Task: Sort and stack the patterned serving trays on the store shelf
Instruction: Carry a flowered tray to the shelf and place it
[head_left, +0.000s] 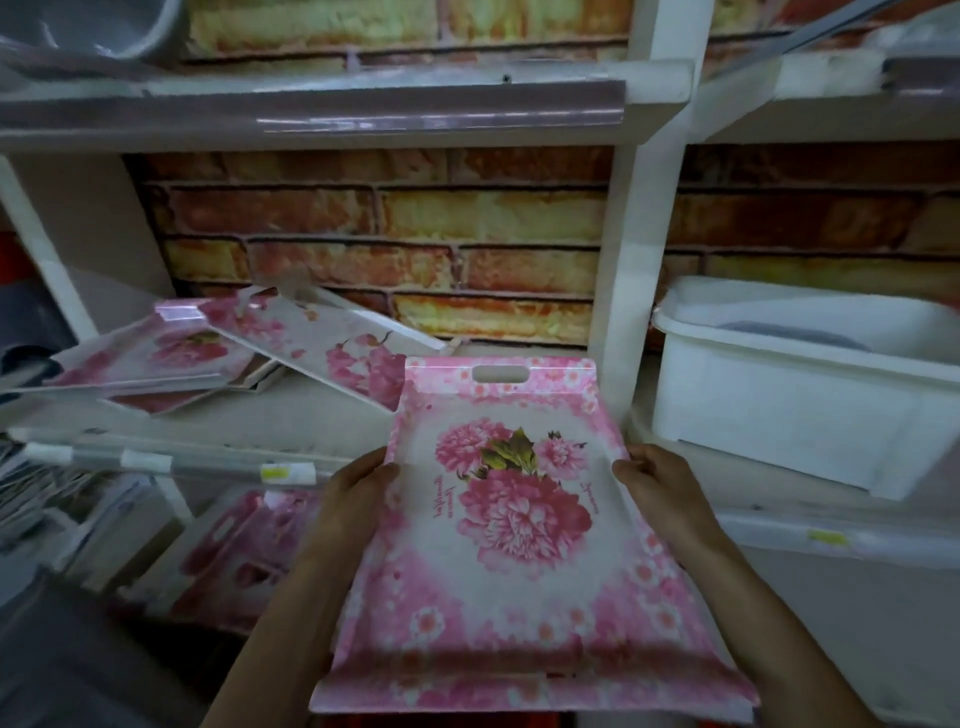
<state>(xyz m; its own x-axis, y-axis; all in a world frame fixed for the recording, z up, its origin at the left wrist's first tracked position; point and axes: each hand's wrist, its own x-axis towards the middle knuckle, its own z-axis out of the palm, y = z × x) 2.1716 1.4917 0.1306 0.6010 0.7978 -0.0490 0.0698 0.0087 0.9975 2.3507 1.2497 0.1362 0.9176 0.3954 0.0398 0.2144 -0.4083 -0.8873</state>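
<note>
While the left hand (358, 499) and right hand (660, 483) each grip a long side of the pink floral serving tray (519, 545), thumbs curled over its rim, the tray is held face up before the person. Its long axis points straight away toward the shelf (311, 421), handle slot (500, 373) leading. An untidy pile of floral trays (218, 353) lies tilted on that shelf, ahead and leftward, nearer the left hand. A white plastic tub (795, 415) sits right.
</note>
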